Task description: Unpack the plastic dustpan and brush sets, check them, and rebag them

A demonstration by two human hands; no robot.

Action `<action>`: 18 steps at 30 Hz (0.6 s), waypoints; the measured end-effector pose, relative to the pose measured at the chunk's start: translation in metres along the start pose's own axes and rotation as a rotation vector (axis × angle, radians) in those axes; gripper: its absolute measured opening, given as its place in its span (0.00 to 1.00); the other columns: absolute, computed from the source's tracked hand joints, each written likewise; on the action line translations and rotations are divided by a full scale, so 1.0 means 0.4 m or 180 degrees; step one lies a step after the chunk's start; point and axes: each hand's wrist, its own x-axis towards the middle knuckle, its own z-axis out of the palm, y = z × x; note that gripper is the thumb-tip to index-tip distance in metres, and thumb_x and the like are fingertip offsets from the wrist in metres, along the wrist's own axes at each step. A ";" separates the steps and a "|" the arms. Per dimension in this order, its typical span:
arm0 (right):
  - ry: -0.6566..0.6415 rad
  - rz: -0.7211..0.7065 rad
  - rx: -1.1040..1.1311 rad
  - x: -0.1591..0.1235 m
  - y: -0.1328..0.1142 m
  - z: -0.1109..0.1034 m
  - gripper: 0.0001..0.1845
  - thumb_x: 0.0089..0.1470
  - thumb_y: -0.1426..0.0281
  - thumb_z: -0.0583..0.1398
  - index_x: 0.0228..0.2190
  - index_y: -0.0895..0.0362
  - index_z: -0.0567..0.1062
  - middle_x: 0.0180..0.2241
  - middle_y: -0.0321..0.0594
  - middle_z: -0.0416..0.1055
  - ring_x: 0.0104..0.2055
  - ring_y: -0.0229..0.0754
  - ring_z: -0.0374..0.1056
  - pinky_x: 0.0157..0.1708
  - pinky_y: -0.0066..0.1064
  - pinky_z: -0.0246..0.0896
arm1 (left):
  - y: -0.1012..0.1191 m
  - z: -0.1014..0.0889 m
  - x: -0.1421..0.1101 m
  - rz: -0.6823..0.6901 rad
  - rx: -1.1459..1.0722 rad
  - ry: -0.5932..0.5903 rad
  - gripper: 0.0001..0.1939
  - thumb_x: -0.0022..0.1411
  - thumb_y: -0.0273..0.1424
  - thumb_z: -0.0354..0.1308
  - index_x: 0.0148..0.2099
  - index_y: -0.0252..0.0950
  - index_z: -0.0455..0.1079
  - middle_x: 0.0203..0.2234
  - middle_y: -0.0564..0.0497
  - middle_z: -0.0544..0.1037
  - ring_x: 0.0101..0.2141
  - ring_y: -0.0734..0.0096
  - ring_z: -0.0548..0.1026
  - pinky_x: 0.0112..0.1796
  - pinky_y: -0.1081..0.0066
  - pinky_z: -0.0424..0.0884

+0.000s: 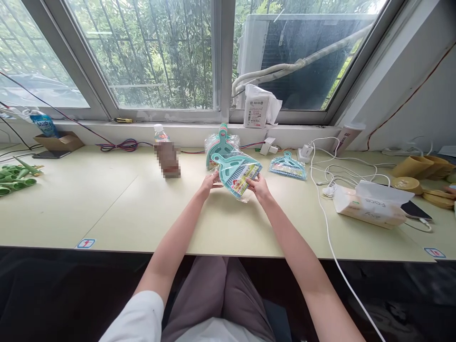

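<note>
Between my two hands is a teal dustpan and brush set point(233, 172) in clear plastic wrap with a printed label, held tilted above the table. My left hand point(211, 184) grips its left edge, fingers partly hidden behind it. On the lower right edge, beside the label, my right hand point(260, 186) is closed with the thumb in front. Just behind stands a stack of similar wrapped dustpans point(223, 142), partly covered by the held one. Another wrapped dustpan set point(288, 166) lies flat on the table to the right.
On the pale table point(124, 209) stands a bottle point(167, 159), partly blurred. White cables point(342, 175) and a tissue pack point(372, 204) lie to the right, near yellow rolls point(413, 167). Green tube-like pieces point(17, 178) are at far left. A paper-wrapped box point(256, 111) sits on the windowsill.
</note>
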 end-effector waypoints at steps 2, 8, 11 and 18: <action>-0.0123 0.0080 -0.0146 0.006 -0.010 -0.013 0.22 0.39 0.73 0.68 0.38 0.53 0.69 0.37 0.39 0.76 0.40 0.45 0.74 0.42 0.40 0.73 | 0.000 -0.017 0.006 0.0051 0.0050 0.0095 0.27 0.51 0.52 0.59 0.43 0.34 0.73 0.39 0.41 0.78 0.40 0.60 0.76 0.40 0.61 0.74; -0.0244 0.0256 -0.0379 0.016 -0.028 -0.039 0.23 0.38 0.73 0.68 0.39 0.54 0.70 0.34 0.39 0.77 0.36 0.46 0.75 0.39 0.42 0.73 | 0.024 -0.041 -0.006 0.0149 0.0267 0.0269 0.25 0.53 0.51 0.57 0.43 0.35 0.73 0.43 0.42 0.78 0.40 0.59 0.77 0.40 0.62 0.72; -0.0307 0.0257 -0.0463 0.019 -0.037 -0.058 0.24 0.38 0.74 0.68 0.40 0.54 0.70 0.36 0.40 0.78 0.37 0.45 0.75 0.39 0.40 0.73 | 0.045 -0.038 -0.019 0.0403 0.0359 0.0435 0.25 0.56 0.50 0.54 0.47 0.38 0.73 0.45 0.44 0.77 0.43 0.60 0.75 0.41 0.63 0.71; -0.1154 0.0631 -0.1112 0.005 -0.041 -0.078 0.27 0.39 0.72 0.68 0.45 0.53 0.72 0.37 0.41 0.78 0.37 0.47 0.75 0.38 0.41 0.72 | 0.041 0.002 -0.028 0.0511 0.0992 0.0380 0.17 0.47 0.42 0.65 0.35 0.33 0.76 0.30 0.45 0.79 0.31 0.65 0.75 0.38 0.65 0.70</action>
